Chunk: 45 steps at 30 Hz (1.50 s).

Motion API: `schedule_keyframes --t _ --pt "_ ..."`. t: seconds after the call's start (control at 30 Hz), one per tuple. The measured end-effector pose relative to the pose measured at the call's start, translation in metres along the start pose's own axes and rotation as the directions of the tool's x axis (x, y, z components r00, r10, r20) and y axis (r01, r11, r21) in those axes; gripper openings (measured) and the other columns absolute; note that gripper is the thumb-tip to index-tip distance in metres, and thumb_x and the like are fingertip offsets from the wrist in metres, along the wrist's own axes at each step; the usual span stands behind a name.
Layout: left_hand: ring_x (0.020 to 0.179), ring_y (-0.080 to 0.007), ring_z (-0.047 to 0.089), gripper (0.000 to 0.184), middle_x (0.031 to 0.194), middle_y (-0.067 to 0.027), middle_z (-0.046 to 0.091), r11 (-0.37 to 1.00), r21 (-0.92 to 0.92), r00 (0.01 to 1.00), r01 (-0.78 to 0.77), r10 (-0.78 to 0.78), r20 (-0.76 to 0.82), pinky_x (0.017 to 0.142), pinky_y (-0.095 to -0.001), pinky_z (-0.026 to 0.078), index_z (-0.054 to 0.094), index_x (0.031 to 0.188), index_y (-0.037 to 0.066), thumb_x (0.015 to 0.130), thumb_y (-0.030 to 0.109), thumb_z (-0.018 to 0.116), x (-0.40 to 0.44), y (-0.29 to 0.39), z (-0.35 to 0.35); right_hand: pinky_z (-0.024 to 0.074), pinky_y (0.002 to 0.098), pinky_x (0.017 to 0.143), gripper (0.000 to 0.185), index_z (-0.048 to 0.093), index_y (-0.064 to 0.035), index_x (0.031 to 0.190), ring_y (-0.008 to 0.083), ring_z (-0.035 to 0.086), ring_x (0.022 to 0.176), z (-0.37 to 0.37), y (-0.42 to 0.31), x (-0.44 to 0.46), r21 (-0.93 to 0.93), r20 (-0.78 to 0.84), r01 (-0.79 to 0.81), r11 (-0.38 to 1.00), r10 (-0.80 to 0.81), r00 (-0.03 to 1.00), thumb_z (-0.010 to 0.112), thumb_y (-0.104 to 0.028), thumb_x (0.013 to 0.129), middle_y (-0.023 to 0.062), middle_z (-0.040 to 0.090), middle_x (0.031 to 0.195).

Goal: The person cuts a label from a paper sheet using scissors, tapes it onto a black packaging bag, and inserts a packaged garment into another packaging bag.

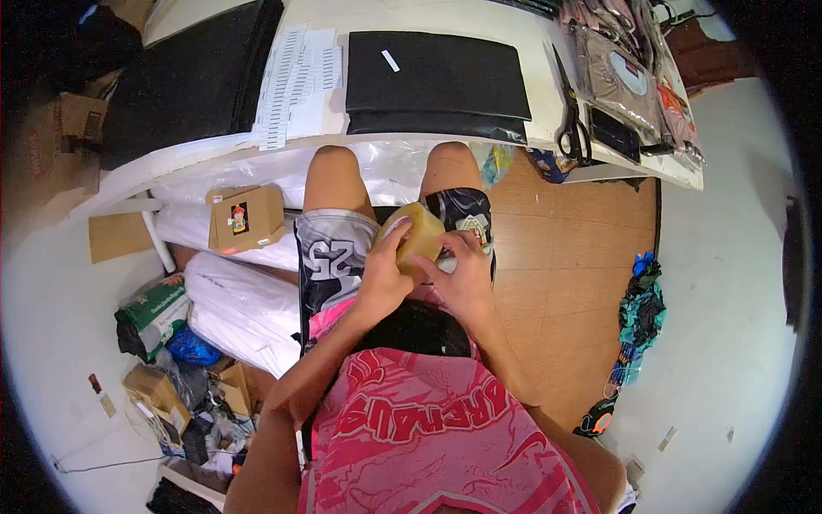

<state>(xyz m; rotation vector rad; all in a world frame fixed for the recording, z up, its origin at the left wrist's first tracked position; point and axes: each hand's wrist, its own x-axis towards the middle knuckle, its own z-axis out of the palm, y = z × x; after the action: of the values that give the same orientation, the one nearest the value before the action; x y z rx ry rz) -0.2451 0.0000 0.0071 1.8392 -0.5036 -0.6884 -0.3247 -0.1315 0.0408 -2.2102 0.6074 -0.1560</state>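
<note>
Over my lap is a wide roll of yellowish packing tape (422,224), tilted between my two hands. My left hand (390,272) is closed around its left side, fingers reaching over the top. At the right edge of the roll, the bent fingers of my right hand (467,272) press together against the tape; whether they pinch a loose end is too small to tell. On the white table (325,17) ahead lies a flat black plastic package (437,86) with a small white label strip (390,60) on it. Sheets of printed labels (295,81) lie to its left.
Black-handled scissors (572,128), a dark phone (613,135) and clear-bagged garments (621,73) occupy the table's right side. A black stack (193,86) lies at left. Below are a cardboard box (246,220), white plastic-wrapped rolls (235,308) and cluttered boxes (158,398).
</note>
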Motion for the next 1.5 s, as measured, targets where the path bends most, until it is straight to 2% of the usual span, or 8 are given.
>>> schedule_keyframes --t 0.67,0.87,0.93,1.13,1.2,1.3,1.43,1.5 --pt "0.119 -0.039 0.053 0.071 0.132 -0.0243 0.052 1.0 0.011 1.0 -0.022 0.022 -0.007 0.1 -0.0398 0.044 0.047 0.13 -0.002 0.063 -0.006 0.07 0.0 -0.005 0.0 0.0506 0.0428 0.081 0.036 0.06 0.0059 0.104 0.0406 0.06 0.095 0.005 -0.007 -0.015 0.027 -0.027 -0.018 0.999 0.019 0.999 0.074 -0.012 0.076 0.0225 0.059 0.106" --pt "0.12 -0.0395 0.053 0.069 0.132 -0.0247 0.051 1.0 0.008 0.999 -0.03 0.03 -0.01 0.101 -0.0398 0.043 0.047 0.13 -0.002 0.065 -0.007 0.068 0.001 -0.002 0.0 0.053 0.0381 0.074 0.034 0.062 0.0038 0.103 0.0322 0.065 0.084 0.005 -0.009 -0.016 -0.021 -0.09 0.035 0.999 -0.036 0.995 0.076 -0.012 0.076 0.0179 0.062 0.102" --pt "0.12 -0.0396 0.053 0.069 0.132 -0.0247 0.052 1.0 -0.011 1.0 -0.026 0.026 -0.009 0.101 -0.0397 0.043 0.047 0.13 -0.002 0.065 -0.006 0.068 0.001 -0.002 0.0 0.0511 0.0433 0.078 0.034 0.06 0.0045 0.101 0.0401 0.061 0.093 0.003 -0.012 -0.016 -0.001 -0.051 0.031 1.0 -0.031 0.998 0.075 -0.014 0.077 0.0217 0.059 0.104" --pt "0.118 -0.0375 0.055 0.074 0.129 -0.0249 0.054 0.998 0.008 0.997 -0.054 0.054 0.051 0.099 -0.039 0.044 0.046 0.132 -0.001 0.066 0.008 0.08 -0.007 -0.002 -0.011 0.0497 0.0398 0.081 0.046 0.061 0.0061 0.108 0.0372 0.062 0.094 -0.003 0.01 0.025 0.191 0.002 0.113 0.975 -0.115 0.993 0.075 -0.028 0.079 0.0229 0.061 0.102" --pt "0.095 -0.0213 0.063 0.078 0.105 -0.0157 0.063 0.995 -0.032 0.994 -0.094 0.095 0.05 0.083 -0.0332 0.05 0.046 0.135 0.004 0.066 0.009 0.083 -0.01 -0.009 -0.013 0.0488 0.038 0.085 0.058 0.06 0.0076 0.114 0.0358 0.062 0.099 0.003 0.023 0.038 0.238 0.11 0.043 0.97 -0.071 0.991 0.075 -0.037 0.08 0.0243 0.062 0.107" --pt "0.092 -0.0183 0.061 0.079 0.101 -0.0124 0.062 0.997 -0.006 0.993 -0.079 0.079 0.091 0.082 -0.0314 0.05 0.046 0.135 0.004 0.067 0.012 0.084 -0.018 -0.01 -0.021 0.0449 0.0362 0.096 0.076 0.055 0.0099 0.122 0.0345 0.059 0.111 0.004 0.029 0.051 0.255 0.361 -0.069 0.964 -0.029 0.932 0.074 -0.048 0.077 0.027 0.058 0.121" --pt "0.091 -0.0174 0.06 0.079 0.099 -0.0109 0.062 0.995 -0.014 0.989 -0.099 0.099 0.107 0.081 -0.0297 0.049 0.046 0.135 0.003 0.067 0.013 0.085 -0.026 -0.009 -0.027 0.0439 0.036 0.098 0.078 0.054 0.0094 0.124 0.0339 0.058 0.114 0.002 0.04 0.059 0.303 0.421 0.09 0.949 -0.218 0.88 0.079 -0.044 0.074 0.0264 0.056 0.125" --pt "0.091 -0.0154 0.059 0.075 0.1 -0.0095 0.062 0.991 -0.094 0.989 -0.096 0.105 0.104 0.081 -0.0293 0.049 0.046 0.134 0.002 0.07 0.013 0.083 -0.032 -0.013 -0.029 0.041 0.0329 0.102 0.075 0.052 0.0067 0.129 0.0279 0.056 0.118 -0.007 0.036 0.057 0.448 0.452 0.066 0.891 -0.29 0.843 0.086 -0.024 0.069 0.0202 0.056 0.128"
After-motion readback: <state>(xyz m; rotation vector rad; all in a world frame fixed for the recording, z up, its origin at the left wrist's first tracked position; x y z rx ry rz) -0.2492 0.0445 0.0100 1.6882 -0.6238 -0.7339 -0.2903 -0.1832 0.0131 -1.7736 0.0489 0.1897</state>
